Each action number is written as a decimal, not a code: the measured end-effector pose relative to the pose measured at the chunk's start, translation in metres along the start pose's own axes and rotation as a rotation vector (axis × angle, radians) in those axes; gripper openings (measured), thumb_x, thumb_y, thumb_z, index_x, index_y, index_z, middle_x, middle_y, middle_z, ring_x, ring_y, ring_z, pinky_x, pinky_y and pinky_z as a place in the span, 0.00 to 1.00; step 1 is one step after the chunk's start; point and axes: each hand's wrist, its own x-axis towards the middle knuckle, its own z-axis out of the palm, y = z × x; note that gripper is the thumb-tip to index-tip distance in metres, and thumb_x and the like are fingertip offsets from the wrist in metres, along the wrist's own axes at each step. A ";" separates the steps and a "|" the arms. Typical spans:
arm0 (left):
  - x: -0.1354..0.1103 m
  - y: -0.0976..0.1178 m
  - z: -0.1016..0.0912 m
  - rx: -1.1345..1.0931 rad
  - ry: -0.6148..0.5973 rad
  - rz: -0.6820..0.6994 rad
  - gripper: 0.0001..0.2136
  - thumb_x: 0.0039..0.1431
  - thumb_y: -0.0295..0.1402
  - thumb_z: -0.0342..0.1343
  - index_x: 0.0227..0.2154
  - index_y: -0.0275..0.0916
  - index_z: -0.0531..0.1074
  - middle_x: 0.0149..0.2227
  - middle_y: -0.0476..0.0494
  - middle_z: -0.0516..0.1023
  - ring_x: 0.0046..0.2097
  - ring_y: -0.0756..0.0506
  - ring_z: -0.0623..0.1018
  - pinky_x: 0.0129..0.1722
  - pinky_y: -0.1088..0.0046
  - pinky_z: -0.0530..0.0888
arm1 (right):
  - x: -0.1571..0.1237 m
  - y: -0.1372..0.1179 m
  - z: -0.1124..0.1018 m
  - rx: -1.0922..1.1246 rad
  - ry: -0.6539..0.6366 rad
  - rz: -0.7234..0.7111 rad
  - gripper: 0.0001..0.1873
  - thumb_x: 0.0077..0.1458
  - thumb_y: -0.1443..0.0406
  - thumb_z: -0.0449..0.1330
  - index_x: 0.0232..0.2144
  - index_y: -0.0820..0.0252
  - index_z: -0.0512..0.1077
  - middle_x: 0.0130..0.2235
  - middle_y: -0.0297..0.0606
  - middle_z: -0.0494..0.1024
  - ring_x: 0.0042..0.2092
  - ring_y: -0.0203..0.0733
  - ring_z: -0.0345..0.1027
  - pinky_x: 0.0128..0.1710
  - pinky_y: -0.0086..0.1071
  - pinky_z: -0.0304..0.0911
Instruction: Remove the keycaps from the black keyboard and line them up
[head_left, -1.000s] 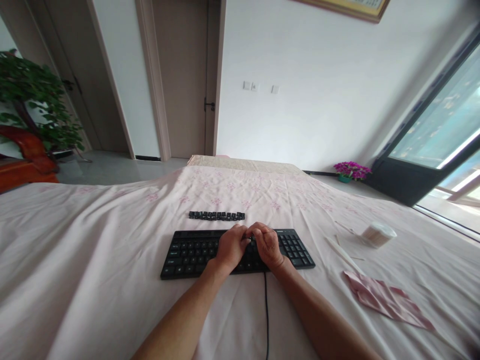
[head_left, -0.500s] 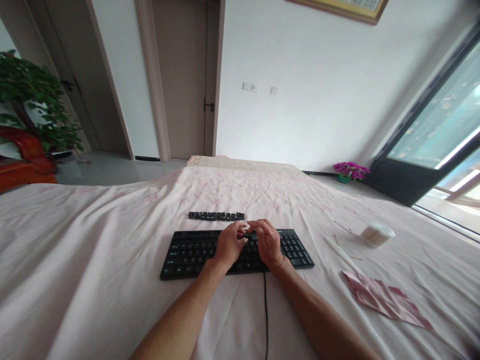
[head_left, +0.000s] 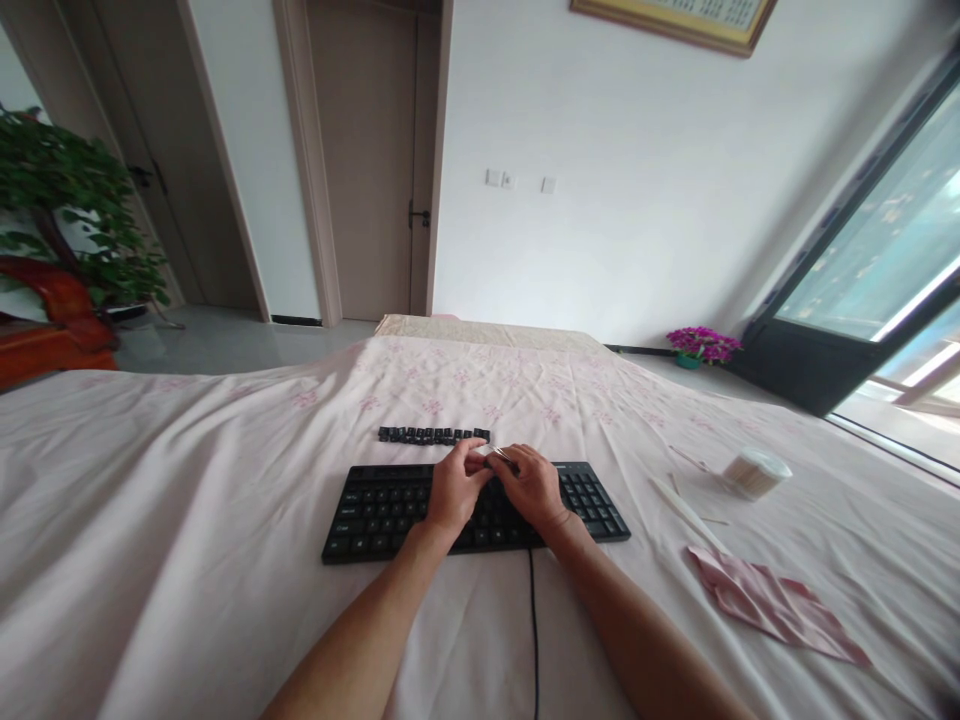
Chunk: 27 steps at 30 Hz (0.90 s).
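Observation:
A black keyboard (head_left: 390, 510) lies before me, and both of my hands are over its upper middle part. My left hand (head_left: 454, 488) is closed, thumb and fingertips pinched together; what they hold, if anything, is too small to make out. Between the fingers of my right hand (head_left: 531, 486) sits a thin shiny metal tool (head_left: 504, 457), its tip pointing toward my left fingertips. My hands hide the keys beneath. Just beyond the keyboard, several loose black keycaps (head_left: 424, 435) stand in a row.
To the right lie a pink cloth (head_left: 776, 603), a white stick (head_left: 690, 510) and a clear round tub of thin sticks (head_left: 757, 473). The keyboard cable (head_left: 533, 630) runs toward me between my forearms. A pale, wrinkled flowered cloth (head_left: 225, 480) covers the table.
My right fingers have curled in, and the metal tool now shows between them. The white bit seen earlier at my fingertips is no longer visible. My left hand has shifted slightly.

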 end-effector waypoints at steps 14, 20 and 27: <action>0.002 -0.005 0.000 0.020 -0.018 0.010 0.22 0.48 0.18 0.57 0.47 0.40 0.69 0.35 0.47 0.76 0.36 0.50 0.78 0.41 0.73 0.75 | 0.002 0.003 0.002 0.010 -0.071 0.132 0.12 0.57 0.58 0.56 0.34 0.53 0.78 0.34 0.36 0.80 0.39 0.42 0.72 0.40 0.29 0.61; 0.001 -0.003 0.001 0.136 -0.022 0.010 0.23 0.47 0.18 0.56 0.47 0.40 0.69 0.34 0.48 0.76 0.33 0.51 0.76 0.38 0.74 0.74 | 0.007 0.008 -0.003 0.006 -0.086 0.191 0.12 0.56 0.57 0.57 0.34 0.52 0.78 0.36 0.35 0.80 0.40 0.42 0.73 0.40 0.29 0.61; 0.000 -0.003 0.002 0.330 -0.071 0.107 0.13 0.49 0.19 0.53 0.36 0.38 0.74 0.36 0.46 0.76 0.35 0.50 0.76 0.41 0.73 0.73 | 0.032 0.027 -0.008 -0.009 -0.140 0.299 0.12 0.54 0.56 0.57 0.35 0.52 0.77 0.32 0.34 0.80 0.37 0.42 0.73 0.35 0.29 0.60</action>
